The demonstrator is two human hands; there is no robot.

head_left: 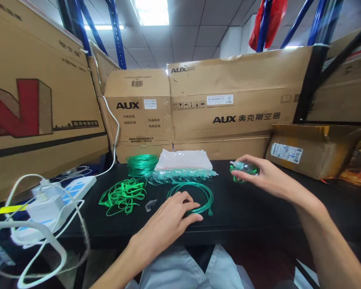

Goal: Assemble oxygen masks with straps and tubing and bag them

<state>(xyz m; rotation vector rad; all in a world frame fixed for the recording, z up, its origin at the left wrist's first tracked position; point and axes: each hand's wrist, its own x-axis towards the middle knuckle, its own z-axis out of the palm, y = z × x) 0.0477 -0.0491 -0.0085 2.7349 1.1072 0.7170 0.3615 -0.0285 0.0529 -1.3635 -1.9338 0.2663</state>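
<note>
A coil of green tubing [209, 196] lies on the black tabletop in front of me. My left hand [179, 210] is over its near left side, thumb and fingers closing around the tube. Off to the right, my right hand [264, 174] pinches a clear, green-tinted oxygen mask [248, 169] between thumb and fingers, slightly above the table; green strap shows at its underside. Behind the coil, a row of nested clear green masks [180, 176] rests on its side. A tangle of green elastic straps [123, 196] and a few small metal strips [151, 205] are left of my left hand.
A larger green tubing roll [142, 164] and a stack of white plastic bags [183, 159] stand at the back. Cardboard panels [228, 84] wall the rear. A power strip [75, 188] with looping white cables occupies the left; an open carton [303, 154] sits right.
</note>
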